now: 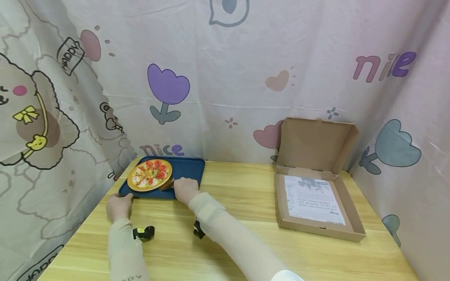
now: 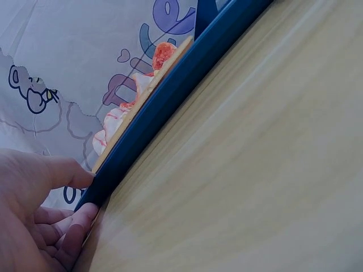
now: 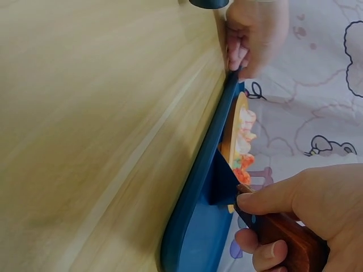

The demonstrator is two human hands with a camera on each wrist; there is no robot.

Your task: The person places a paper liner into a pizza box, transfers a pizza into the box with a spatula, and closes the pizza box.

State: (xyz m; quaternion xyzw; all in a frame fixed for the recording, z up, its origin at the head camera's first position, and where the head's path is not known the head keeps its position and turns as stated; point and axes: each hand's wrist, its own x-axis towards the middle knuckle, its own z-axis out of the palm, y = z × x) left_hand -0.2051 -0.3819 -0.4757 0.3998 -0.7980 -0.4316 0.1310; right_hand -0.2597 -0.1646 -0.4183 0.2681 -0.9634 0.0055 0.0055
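A round toy-like pizza (image 1: 150,174) with red and white toppings lies on the left part of a blue tray (image 1: 190,167). My left hand (image 1: 118,207) pinches the tray's near left corner, thumb on the rim and fingers curled below it, as the left wrist view shows. My right hand (image 1: 186,189) grips the brown wooden handle of a pizza server (image 3: 289,235), thumb along its top. The server's dark flat blade (image 3: 221,180) slants down at the pizza's right edge, inside the tray; its tip is partly hidden there.
An open cardboard pizza box (image 1: 314,230) stands on the right of the wooden table (image 1: 242,195), lid raised against the back curtain (image 1: 225,78), with a printed paper sheet (image 1: 313,199) inside. Both wrists wear small black cameras.
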